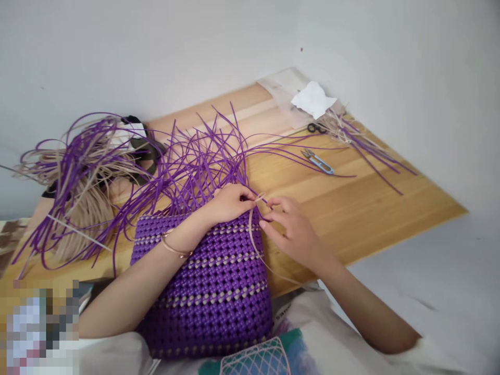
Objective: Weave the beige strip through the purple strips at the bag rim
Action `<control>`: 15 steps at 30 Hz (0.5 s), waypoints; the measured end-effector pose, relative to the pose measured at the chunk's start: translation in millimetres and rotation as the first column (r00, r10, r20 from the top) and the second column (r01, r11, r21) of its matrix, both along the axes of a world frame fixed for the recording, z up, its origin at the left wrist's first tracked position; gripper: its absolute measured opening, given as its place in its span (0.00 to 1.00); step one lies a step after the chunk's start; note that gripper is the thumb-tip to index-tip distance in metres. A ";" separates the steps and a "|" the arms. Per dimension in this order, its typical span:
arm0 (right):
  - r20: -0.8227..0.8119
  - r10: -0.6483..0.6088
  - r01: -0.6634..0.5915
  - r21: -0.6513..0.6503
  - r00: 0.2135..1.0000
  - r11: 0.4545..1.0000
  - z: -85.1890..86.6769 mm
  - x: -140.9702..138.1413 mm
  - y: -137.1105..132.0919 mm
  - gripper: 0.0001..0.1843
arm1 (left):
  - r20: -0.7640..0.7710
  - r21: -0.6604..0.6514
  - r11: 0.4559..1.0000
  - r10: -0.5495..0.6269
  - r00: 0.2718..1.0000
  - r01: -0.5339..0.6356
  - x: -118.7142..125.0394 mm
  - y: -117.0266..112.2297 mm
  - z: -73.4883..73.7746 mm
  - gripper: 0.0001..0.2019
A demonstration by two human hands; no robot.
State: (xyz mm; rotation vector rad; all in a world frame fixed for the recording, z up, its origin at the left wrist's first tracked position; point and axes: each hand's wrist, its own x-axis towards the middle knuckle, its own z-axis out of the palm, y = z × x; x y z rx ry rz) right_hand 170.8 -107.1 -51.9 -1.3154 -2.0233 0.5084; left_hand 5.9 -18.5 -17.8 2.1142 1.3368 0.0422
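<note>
A woven purple basket (226,265) with beige rows leans from the table edge onto my lap. Long loose purple strips (207,156) fan out from its upper edge. At its upper right corner my left hand (231,203) pinches a beige strip (255,247), which loops at the fingertips and trails down to the right. My right hand (295,234) is just beside it, thumb and fingers closed on the end of a purple strip (261,198). The palm of the left hand rests over the basket's rim and hides part of it.
On the wooden table (375,208) lie blue thread snips (318,161) and black-handled scissors (315,128). A bundle of beige and purple strips (86,192) is at the left. Crumpled white paper (313,99) and cut strips (367,140) lie at the far right, near the wall.
</note>
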 end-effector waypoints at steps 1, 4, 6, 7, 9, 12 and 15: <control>0.050 0.066 -0.064 -0.028 0.997 0.998 4.1 2.5 -5.2 0.14 | -0.005 -0.010 1.000 -0.008 1.000 0.008 0.3 0.7 0.2 0.11; 0.286 0.199 -0.137 -0.220 0.938 0.966 16.8 5.0 -14.5 0.21 | -0.021 -0.048 0.998 -0.036 0.999 0.035 1.5 3.5 3.9 0.12; 0.414 0.184 -0.042 -0.329 0.891 0.943 24.4 1.2 -14.3 0.23 | -0.008 -0.089 0.995 -0.047 0.999 0.046 0.9 5.8 8.9 0.11; 0.450 0.171 0.004 -0.362 0.877 0.932 27.6 -1.9 -12.6 0.24 | 0.006 -0.123 0.991 -0.055 0.998 0.055 -0.1 7.0 11.7 0.11; 0.465 0.166 0.043 -0.406 0.870 0.913 32.0 -8.3 -8.5 0.24 | 0.042 -0.211 0.973 -0.083 0.996 0.090 -3.2 9.0 16.9 0.12; 0.455 0.102 0.108 -0.412 0.885 0.905 34.2 -13.1 -7.0 0.22 | 0.070 -0.280 0.948 -0.133 0.989 0.148 -7.4 10.2 20.4 0.13; 0.385 -0.164 0.254 -0.194 0.908 0.948 35.2 -10.8 -14.7 0.16 | 0.088 -0.218 0.963 -0.143 0.986 0.159 -6.7 9.6 17.2 0.15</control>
